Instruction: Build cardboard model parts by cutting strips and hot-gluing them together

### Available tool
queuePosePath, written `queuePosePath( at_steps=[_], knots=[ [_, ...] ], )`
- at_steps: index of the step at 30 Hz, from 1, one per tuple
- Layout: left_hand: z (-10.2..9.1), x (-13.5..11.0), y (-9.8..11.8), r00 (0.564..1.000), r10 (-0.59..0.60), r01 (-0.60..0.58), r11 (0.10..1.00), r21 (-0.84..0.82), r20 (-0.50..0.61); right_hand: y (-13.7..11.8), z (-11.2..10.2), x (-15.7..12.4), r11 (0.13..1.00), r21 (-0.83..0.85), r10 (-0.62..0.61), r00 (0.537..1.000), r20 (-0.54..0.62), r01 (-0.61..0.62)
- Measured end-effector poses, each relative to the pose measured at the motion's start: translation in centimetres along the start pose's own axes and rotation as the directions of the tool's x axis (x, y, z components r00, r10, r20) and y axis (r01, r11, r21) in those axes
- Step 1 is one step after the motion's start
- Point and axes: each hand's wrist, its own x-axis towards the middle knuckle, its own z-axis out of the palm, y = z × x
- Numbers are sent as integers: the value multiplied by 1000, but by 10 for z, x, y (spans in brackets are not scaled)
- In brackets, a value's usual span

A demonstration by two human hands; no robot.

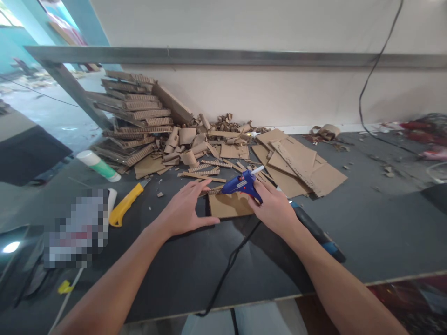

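Note:
My right hand (275, 207) is closed around a blue hot glue gun (240, 185), its nozzle pointing left at the top edge of a small flat cardboard piece (228, 205) on the dark table (366, 232). My left hand (186, 207) rests open at the left edge of that piece, fingers stretched toward a narrow corrugated strip (213, 190) lying along the piece's top edge. The gun's black cord (226, 270) runs down off the table's front edge.
A stack of corrugated strips (132, 116) and a heap of cardboard scraps (202, 144) fill the back left. Flat cardboard sheets (300, 163) lie right of the gun. A yellow utility knife (125, 204) and a green-and-white tube (98, 165) lie at left. A dark blue-tipped tool (317, 232) lies under my right forearm.

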Motion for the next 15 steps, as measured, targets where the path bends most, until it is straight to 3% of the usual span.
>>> queuePosePath(
  at_steps=[15],
  knots=[
    [-2, -1, 2, 1000, -4, 4, 1000, -25, 2, 5, -4, 0, 999, -51, -6, 999, -42, 3]
  ],
)
